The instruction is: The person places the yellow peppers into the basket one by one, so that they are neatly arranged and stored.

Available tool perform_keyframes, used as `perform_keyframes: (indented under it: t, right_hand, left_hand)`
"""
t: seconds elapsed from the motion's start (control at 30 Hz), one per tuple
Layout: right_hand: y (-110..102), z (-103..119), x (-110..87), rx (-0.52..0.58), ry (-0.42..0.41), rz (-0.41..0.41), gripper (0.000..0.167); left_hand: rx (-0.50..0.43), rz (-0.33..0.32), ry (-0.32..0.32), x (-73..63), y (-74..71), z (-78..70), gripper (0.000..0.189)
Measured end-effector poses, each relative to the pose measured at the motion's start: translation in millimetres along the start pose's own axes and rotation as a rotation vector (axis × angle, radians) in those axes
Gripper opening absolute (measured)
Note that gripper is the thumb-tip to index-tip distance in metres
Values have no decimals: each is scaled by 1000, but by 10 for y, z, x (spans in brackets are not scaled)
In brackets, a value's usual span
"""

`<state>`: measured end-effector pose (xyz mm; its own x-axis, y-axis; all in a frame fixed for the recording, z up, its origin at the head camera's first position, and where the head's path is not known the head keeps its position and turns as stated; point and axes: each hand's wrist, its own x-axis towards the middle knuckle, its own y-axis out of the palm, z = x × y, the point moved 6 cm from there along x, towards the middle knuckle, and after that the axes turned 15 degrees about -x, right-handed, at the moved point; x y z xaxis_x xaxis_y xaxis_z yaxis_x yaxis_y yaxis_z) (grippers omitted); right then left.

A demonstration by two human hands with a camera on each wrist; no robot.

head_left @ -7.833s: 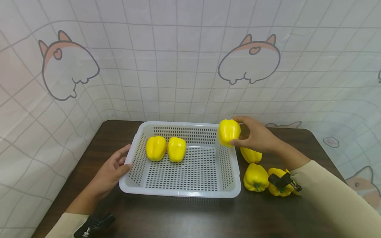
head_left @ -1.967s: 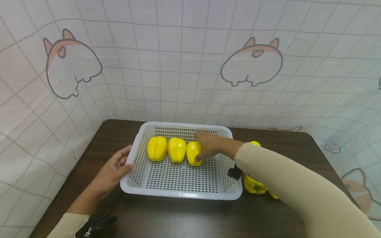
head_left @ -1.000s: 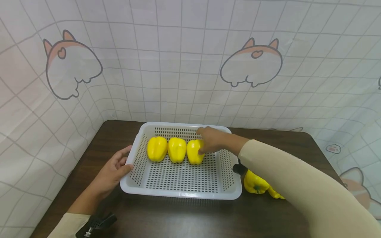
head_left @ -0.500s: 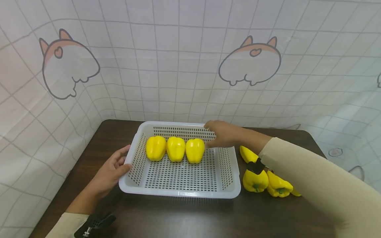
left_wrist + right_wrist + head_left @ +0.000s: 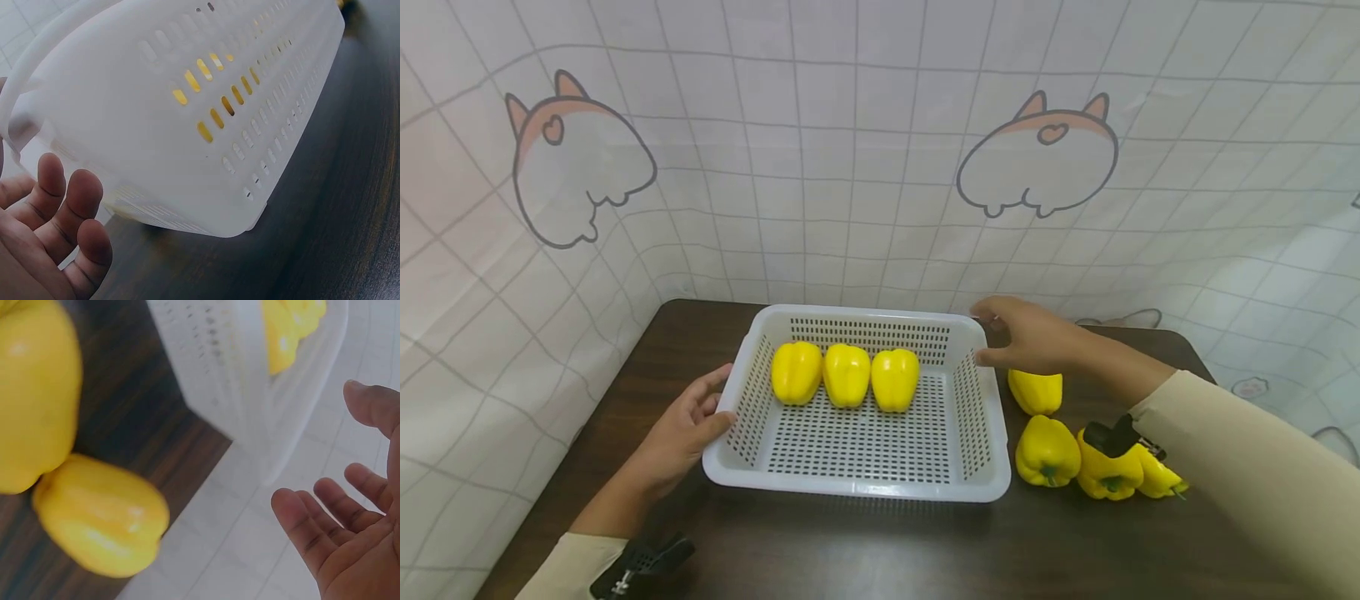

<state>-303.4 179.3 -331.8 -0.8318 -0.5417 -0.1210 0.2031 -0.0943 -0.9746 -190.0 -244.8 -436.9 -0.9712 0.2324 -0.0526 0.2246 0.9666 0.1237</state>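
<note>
Three yellow bell peppers stand in a row in the back part of a white perforated plastic basket (image 5: 850, 487): the left bell pepper (image 5: 796, 373), the middle bell pepper (image 5: 847, 376) and the right bell pepper (image 5: 895, 380). My left hand (image 5: 681, 433) holds the basket's left rim, thumb at the edge and curled fingers by the outer wall. Over the table just beyond the basket's back right corner, my right hand (image 5: 1037, 337) holds nothing, its fingers and thumb spread apart. Partly hidden below it lies another bell pepper (image 5: 1036, 392), also visible as a pepper (image 5: 103, 515) in the right wrist view.
More yellow bell peppers lie right of the basket: a near pepper (image 5: 1048, 452), a pepper (image 5: 1108, 477) partly behind the wrist camera, and a pepper (image 5: 1157, 473) farther right. The dark wooden table (image 5: 850, 550) ends at a white gridded curtain (image 5: 865, 208).
The right hand brought the third bell pepper into the basket beside the other two, let go, and moved right, out over the table. The left hand has stayed at the rim.
</note>
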Motion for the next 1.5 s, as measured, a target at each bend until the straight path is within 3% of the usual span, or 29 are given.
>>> perform_keyframes:
  t: [0.37, 0.73, 1.13, 1.5]
  right_hand:
    - [125, -462, -295, 21, 57, -3, 74]
    - [378, -851, -478, 27, 144, 39, 79]
    - [658, -1112, -574, 17, 165, 53, 90]
    - [785, -1166, -543, 48, 150, 79, 100]
  left_hand:
    - [-6, 6, 5, -4, -6, -1, 76]
    - [-1, -1, 0, -5, 15, -16, 76]
    - [-7, -9, -5, 8, 15, 7, 76]
    - [-1, -18, -4, -10, 17, -20, 77]
